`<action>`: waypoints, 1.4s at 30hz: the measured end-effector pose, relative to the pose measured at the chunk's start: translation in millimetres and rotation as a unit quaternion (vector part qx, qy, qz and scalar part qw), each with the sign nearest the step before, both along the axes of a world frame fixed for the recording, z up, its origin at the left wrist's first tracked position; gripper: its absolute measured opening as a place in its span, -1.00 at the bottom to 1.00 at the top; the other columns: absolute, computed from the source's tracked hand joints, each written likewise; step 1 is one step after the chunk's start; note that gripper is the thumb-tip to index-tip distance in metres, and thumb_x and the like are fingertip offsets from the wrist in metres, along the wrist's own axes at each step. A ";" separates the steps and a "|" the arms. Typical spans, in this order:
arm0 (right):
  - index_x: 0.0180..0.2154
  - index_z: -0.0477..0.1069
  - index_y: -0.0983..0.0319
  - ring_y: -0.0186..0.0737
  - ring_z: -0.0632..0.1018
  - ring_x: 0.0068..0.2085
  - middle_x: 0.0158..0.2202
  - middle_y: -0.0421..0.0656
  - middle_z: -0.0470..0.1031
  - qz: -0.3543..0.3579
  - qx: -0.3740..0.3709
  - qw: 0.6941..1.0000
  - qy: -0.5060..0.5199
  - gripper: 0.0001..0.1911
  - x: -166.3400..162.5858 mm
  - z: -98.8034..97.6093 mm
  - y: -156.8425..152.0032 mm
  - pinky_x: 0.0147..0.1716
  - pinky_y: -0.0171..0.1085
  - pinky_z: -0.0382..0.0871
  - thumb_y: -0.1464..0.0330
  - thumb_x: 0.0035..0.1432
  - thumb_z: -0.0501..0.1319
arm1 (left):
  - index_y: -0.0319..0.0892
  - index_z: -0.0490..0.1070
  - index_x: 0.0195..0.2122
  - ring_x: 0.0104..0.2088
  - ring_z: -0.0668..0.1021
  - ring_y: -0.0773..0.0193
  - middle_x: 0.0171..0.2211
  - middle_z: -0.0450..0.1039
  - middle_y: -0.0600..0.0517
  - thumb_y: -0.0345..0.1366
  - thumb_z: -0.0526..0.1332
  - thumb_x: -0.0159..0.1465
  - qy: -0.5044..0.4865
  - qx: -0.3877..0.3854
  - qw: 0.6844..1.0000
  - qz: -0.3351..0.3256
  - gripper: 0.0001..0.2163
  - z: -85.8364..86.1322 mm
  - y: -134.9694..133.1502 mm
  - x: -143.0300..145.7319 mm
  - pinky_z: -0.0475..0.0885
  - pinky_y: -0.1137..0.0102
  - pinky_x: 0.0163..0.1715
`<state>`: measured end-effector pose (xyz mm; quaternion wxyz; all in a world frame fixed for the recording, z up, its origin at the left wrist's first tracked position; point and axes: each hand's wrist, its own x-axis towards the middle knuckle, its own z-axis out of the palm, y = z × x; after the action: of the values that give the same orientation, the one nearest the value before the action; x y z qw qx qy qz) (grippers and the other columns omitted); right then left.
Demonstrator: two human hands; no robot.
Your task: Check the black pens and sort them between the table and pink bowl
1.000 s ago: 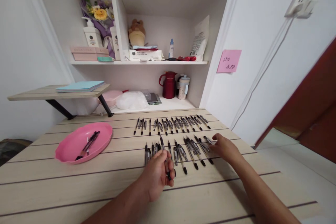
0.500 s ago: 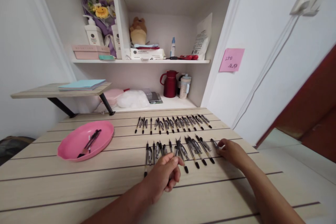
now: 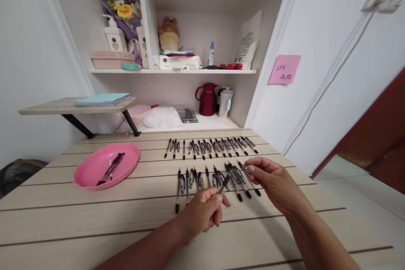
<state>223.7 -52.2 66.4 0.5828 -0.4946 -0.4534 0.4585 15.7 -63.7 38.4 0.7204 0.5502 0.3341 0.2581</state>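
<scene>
My left hand is closed around a pen, its dark end pointing up and away over the near row. To its right, my right hand pinches a pen cap with a clip, partly hidden by the fingers, above the right end of that row. Uncapped pens with black ends lie in the near row, with loose clear-and-black caps among them. Behind them runs a far row of pens and caps. The left hand and its pen hide part of the near row.
A pink plate holding a few dark pens stands on the left of the slatted table. A small raised shelf carries blue paper. Behind are a red jug and a light cup.
My right hand has lifted the cap from the table at the row's right end and moved left toward the pen. The left hand has shifted slightly right, and its pen leans more to the right.
</scene>
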 end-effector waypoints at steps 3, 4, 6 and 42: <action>-0.38 0.43 0.23 -0.43 0.35 -0.53 -0.41 -0.19 0.46 -0.002 0.004 0.999 0.052 -0.70 -19.4 1.4 3.9 -0.53 -0.38 0.24 0.26 -0.23 0.36 | -0.23 0.26 -0.33 -0.81 0.02 0.57 -0.73 0.17 0.21 -0.14 0.01 0.20 0.005 0.001 1.000 0.000 -0.76 0.7 -0.1 0.2 -0.16 0.55 -0.80; -0.37 0.42 0.23 -0.43 0.35 -0.53 -0.41 -0.19 0.46 0.000 0.007 0.998 0.061 -0.70 -22.6 1.5 4.7 -0.54 -0.38 0.24 0.27 -0.22 0.36 | -0.23 0.26 -0.33 -0.82 0.02 0.57 -0.74 0.17 0.21 -0.14 0.01 0.20 0.005 0.001 1.000 0.001 -0.76 0.9 0.0 0.3 -0.16 0.55 -0.80; -0.36 0.42 0.23 -0.43 0.34 -0.55 -0.41 -0.18 0.47 0.004 0.013 0.998 0.067 -0.69 -25.8 1.6 5.2 -0.56 -0.38 0.21 0.27 -0.22 0.36 | -0.23 0.26 -0.33 -0.82 0.02 0.57 -0.74 0.17 0.21 -0.13 0.01 0.20 0.003 0.000 1.000 -0.001 -0.75 1.0 0.2 0.4 -0.15 0.55 -0.80; -0.18 0.41 0.21 -0.45 0.31 -0.54 -0.34 -0.16 0.41 0.086 0.005 0.990 0.110 -0.63 -45.3 -9.2 -7.2 -0.58 -0.38 0.12 0.24 -0.09 0.28 | -0.23 0.30 -0.36 -0.64 0.25 0.42 -0.70 0.19 0.16 -0.17 -0.05 0.23 0.101 0.197 0.971 0.085 -0.74 2.3 -8.4 3.2 0.14 0.49 -0.55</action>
<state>178.5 -59.4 57.2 0.5898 -0.3974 -0.4297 0.5564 18.9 -72.2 40.7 0.5357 0.6744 0.3927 0.3224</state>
